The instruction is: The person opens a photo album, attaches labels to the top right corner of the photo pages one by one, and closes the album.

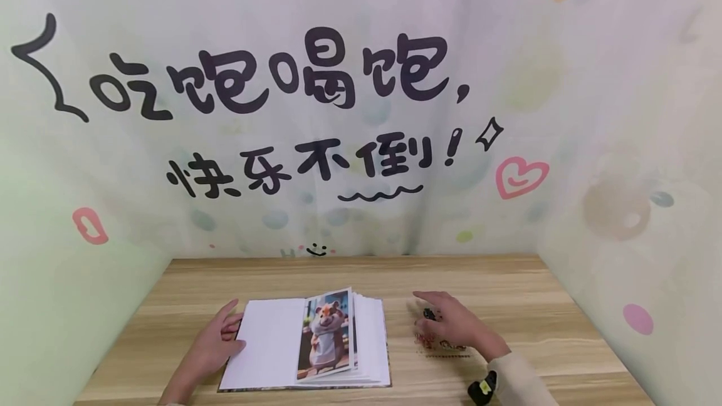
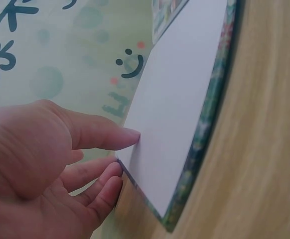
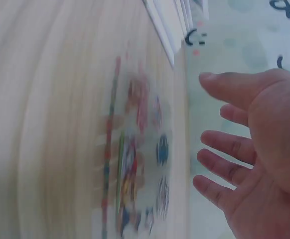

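Observation:
An open hardcover book (image 1: 265,343) with blank white pages lies on the table. A picture page (image 1: 327,337) of a hamster-like animal in an apron stands partly raised near its middle. My left hand (image 1: 211,346) holds the book's left edge; in the left wrist view the thumb (image 2: 127,138) lies on the white inside and the other fingers are at the cover's edge. To the book's right, my right hand (image 1: 454,321) hovers with spread fingers over a clear sheet (image 1: 448,346) printed with small colourful pictures. That sheet is blurred in the right wrist view.
A wooden table (image 1: 541,312) carries everything. Behind it hangs a pale curtain (image 1: 361,224) with black lettering, and pale walls close in both sides. A black strapped device (image 1: 482,390) sits at my right wrist.

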Demonstrator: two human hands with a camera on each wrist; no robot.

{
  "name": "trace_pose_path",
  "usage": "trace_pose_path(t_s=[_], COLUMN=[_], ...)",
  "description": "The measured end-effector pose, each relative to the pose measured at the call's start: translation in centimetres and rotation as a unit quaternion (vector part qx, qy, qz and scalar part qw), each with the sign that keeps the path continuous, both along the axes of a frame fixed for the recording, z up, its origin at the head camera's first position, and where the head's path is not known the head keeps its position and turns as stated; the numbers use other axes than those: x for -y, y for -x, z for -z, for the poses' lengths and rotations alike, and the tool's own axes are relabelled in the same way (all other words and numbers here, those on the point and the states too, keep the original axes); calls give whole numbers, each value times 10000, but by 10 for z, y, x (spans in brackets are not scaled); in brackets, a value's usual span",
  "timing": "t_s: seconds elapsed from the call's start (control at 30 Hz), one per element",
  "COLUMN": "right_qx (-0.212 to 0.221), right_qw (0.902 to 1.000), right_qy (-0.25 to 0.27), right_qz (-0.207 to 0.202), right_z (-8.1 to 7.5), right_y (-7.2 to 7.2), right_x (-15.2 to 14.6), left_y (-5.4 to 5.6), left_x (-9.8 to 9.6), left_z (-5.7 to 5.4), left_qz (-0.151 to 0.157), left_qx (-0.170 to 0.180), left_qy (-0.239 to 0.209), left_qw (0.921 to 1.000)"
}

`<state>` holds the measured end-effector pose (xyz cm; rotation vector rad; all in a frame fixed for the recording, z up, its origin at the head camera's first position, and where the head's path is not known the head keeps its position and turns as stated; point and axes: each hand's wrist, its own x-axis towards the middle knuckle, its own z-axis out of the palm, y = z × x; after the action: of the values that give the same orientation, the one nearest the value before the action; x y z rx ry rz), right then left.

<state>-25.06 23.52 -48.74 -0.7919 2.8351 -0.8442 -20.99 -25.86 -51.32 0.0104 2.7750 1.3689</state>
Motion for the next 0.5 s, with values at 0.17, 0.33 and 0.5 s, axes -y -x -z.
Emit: trace_pose_path(t_s=[0.17,0.33,0.5], right_qx=[-1,-98,-130], right_qw=[9992,9960,9940], right_qy=[-73,-226,-273], right_qz=[399,859,1055], right_z=[6,13,18], right_y=[1,0,-2], right_x=[-19,-28,-32], left_y=[0,-1,-1], left_x=[1,1,-1], left_z=[1,0,-1], left_qz=[30,20,5], left_qx=[-17,10,51], left_qy=[-8,-6,26], left_qw=[10000,10000,10000])
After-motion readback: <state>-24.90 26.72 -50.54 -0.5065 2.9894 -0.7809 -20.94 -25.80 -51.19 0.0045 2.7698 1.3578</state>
